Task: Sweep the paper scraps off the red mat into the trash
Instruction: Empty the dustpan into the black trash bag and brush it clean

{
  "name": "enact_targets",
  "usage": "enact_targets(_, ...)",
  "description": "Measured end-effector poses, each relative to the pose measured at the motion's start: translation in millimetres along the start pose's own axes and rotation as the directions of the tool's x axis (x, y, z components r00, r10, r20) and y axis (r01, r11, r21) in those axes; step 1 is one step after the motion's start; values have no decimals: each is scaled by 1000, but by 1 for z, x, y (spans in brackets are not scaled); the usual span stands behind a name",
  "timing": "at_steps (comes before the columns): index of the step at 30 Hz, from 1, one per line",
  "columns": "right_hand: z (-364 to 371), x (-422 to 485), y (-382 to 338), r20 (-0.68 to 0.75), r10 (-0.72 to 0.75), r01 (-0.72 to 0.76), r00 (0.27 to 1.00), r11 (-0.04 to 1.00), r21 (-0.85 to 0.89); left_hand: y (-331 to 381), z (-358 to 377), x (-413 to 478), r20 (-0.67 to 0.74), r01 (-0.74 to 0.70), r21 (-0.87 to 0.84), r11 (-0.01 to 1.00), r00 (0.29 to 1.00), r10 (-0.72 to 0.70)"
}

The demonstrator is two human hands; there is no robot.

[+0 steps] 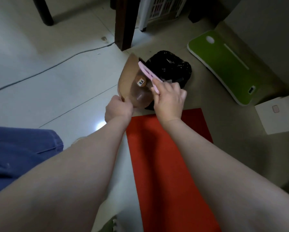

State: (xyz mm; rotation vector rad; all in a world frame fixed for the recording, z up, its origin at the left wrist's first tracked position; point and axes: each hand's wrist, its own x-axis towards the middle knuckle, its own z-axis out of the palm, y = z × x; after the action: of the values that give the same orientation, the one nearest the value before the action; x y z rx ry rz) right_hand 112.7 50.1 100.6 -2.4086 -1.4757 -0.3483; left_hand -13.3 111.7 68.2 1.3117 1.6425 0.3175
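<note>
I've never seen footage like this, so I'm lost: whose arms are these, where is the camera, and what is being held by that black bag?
No machine here: these are a person's two bare arms, filmed by one wide-angle camera worn on the head, looking down at the floor. The left hand grips a brown dustpan, tipped up beside a black trash bag. The right hand holds a pink tool, perhaps a small brush, at the pan's edge. Nearer the person lies the red mat; no scraps show on its visible part. To the right lie a green board and a white box.
</note>
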Motion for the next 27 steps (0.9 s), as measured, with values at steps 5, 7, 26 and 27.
enact_targets(5,27,-37,-39,208,-192,204,959,978,-40,-59,-22,-1,-16,138,-22,990,990,-139)
enact_targets(7,35,-52,-51,323,-239,246,916,969,20,-75,-27,1,-30,196,-11,981,980,-196)
enact_targets(26,98,-99,4,768,314,-318,558,936,-152,-109,39,48,-33,524,-32,851,850,-525)
enact_targets(27,101,-103,9,797,339,-338,499,923,-181,-110,44,53,-26,512,12,859,859,-512)
